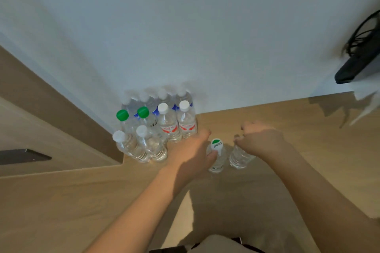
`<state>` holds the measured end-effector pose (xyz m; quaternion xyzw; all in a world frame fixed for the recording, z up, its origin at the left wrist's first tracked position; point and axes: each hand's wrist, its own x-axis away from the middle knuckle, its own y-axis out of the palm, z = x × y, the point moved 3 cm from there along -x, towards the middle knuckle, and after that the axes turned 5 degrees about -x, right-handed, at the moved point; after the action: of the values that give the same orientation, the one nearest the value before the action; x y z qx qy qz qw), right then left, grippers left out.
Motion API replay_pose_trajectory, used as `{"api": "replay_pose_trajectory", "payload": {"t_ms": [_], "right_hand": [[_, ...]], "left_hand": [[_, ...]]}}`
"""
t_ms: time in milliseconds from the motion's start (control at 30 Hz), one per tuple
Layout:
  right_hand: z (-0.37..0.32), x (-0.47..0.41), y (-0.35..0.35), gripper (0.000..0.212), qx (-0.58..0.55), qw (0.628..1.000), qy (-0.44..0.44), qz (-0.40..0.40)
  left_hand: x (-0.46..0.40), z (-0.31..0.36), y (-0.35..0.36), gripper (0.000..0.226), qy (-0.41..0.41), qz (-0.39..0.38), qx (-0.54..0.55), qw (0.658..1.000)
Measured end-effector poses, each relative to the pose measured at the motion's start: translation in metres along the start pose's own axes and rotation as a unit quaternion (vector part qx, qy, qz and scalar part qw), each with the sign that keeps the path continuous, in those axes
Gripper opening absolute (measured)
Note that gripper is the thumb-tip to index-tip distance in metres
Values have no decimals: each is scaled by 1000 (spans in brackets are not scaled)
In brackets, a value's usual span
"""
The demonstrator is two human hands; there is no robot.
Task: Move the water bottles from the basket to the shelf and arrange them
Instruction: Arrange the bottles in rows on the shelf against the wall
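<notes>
Bottles upright on shelf (pixel 267 170) | left hand (pixel 191 150) grips green-capped bottle (pixel 217 156) | right hand (pixel 261 137) grips second bottle (pixel 239 157)

Both hands (pixel 191 150) (pixel 261 137) grip 2 bottles (pixel 217 160) (pixel 239 157) upright.

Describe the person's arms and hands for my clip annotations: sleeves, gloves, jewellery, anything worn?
Both forearms are bare as far as the frame shows, with no sleeves in view. The left hand and right hand wear no gloves. No watch, bracelet or ring is visible, though the image is soft.
</notes>
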<state>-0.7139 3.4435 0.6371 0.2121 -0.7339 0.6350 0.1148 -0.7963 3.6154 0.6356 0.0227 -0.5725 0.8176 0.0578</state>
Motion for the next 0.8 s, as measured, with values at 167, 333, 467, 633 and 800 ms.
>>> {"api": "replay_pose_trajectory", "payload": {"t_ms": [167, 333, 467, 633, 800], "right_hand": [[16, 5, 13, 37, 27, 999, -22, -12], [7, 11, 7, 27, -75, 994, -83, 15], [-8, 9, 12, 20, -108, 988, -111, 0], [-42, 0, 16, 19, -126, 979, -157, -21], [-81, -6, 19, 15, -135, 967, -214, -25]], "left_hand": [[-18, 14, 24, 42, -12, -42, -87, 995], [-13, 7, 24, 24, -61, -1, -40, 997], [1, -26, 20, 25, -109, 8, 9, 994], [13, -56, 6, 26, -133, 38, -10, 990], [14, -83, -10, 26, -144, 44, -1, 989]]}}
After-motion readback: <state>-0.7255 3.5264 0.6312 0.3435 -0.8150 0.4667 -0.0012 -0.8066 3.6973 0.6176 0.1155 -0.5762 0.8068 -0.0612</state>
